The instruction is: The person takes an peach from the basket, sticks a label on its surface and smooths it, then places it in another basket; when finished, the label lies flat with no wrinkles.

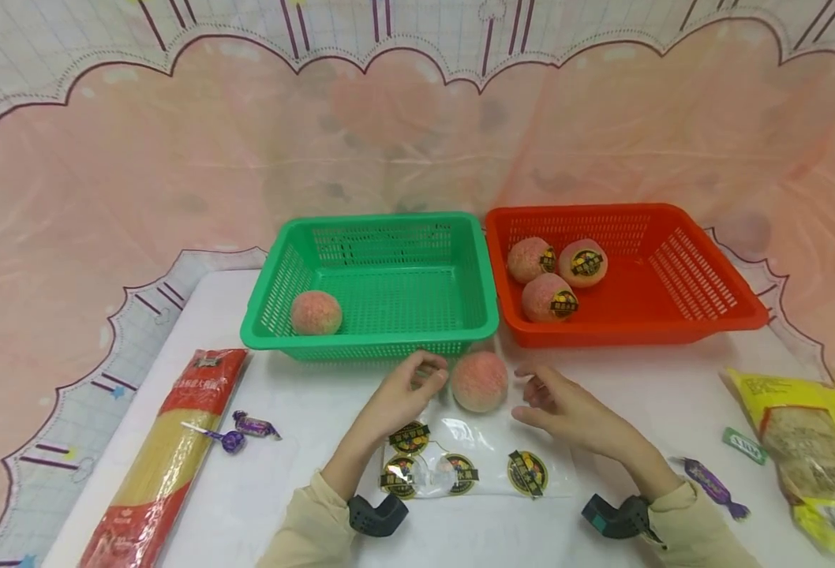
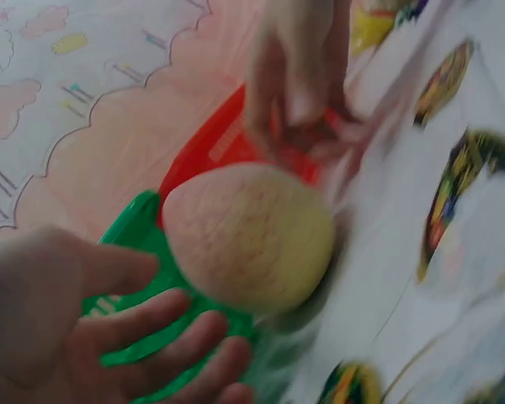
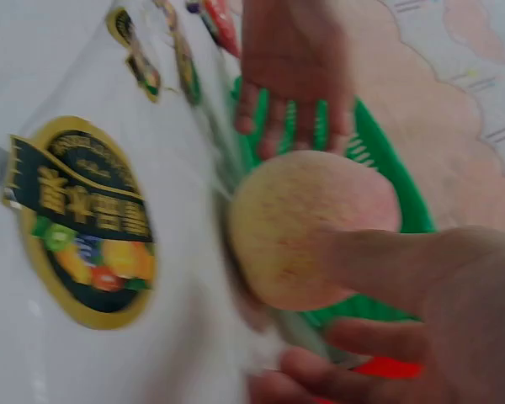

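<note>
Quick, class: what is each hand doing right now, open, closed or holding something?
Left hand: open, holding nothing, beside the peach.
Right hand: open, holding nothing, on the peach's other side.

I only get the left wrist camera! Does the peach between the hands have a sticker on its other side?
Observer: The right wrist view shows no sticker there, but the right hand covers part of the peach.
Operator: Okay! Is anything inside the red basket?
Observer: Yes, the head view shows three more peaches in it.
</note>
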Demonstrator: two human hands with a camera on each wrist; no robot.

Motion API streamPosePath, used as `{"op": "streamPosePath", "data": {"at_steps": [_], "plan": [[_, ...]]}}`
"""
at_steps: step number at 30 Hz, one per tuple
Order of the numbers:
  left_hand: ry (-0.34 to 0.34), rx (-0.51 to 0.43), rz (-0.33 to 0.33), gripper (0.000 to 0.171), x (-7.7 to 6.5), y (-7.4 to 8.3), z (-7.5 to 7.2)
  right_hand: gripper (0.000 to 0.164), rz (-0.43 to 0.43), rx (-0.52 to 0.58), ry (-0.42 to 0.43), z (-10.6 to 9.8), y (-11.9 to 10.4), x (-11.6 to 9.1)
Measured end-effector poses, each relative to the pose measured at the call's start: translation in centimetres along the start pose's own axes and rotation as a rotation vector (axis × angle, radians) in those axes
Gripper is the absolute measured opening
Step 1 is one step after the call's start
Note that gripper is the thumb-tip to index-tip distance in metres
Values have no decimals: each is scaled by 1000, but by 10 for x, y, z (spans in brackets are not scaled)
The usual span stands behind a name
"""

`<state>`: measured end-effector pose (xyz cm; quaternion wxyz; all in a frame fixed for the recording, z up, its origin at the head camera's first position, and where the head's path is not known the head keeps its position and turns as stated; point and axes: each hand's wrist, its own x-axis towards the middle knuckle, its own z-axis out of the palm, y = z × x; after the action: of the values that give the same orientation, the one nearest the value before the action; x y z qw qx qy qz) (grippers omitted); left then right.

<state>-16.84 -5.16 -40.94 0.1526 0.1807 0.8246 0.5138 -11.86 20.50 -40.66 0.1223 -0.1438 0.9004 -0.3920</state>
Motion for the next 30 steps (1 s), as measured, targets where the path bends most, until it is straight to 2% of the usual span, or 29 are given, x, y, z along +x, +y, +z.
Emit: {"op": "streamPosePath", "data": {"at_steps": [3,5,7,9,12,17,21,24,27,30], "plan": [[-101,153,55,24,-4,-2,-8,43,-25,-109,-154,-4,-7,-10],[-155,234,94,23,-6,-3,-11,41,-38,-173,-254,-2,-12,-14],[-180,315,121,22,-7,-4,-11,42,-45,-232,-305,2,-16,-15],[-183,384,144,21,-7,-4,-9,41,-63,-294,-309,6,-19,-15],[-171,457,141,19,-6,-4,-5,35,-90,-339,-294,9,-19,-15],[-148,506,124,18,-6,-1,-3,27,-120,-364,-286,9,-16,-14],[-119,566,107,17,-8,3,-4,25,-118,-307,-307,6,-15,-12],[-87,584,104,15,-11,7,-3,24,-109,-215,-293,4,-12,-10],[-97,531,148,13,-13,14,-1,22,-116,-94,-201,4,-11,-6],[-158,443,179,19,-14,21,3,22,-114,112,-89,6,-11,0]]}}
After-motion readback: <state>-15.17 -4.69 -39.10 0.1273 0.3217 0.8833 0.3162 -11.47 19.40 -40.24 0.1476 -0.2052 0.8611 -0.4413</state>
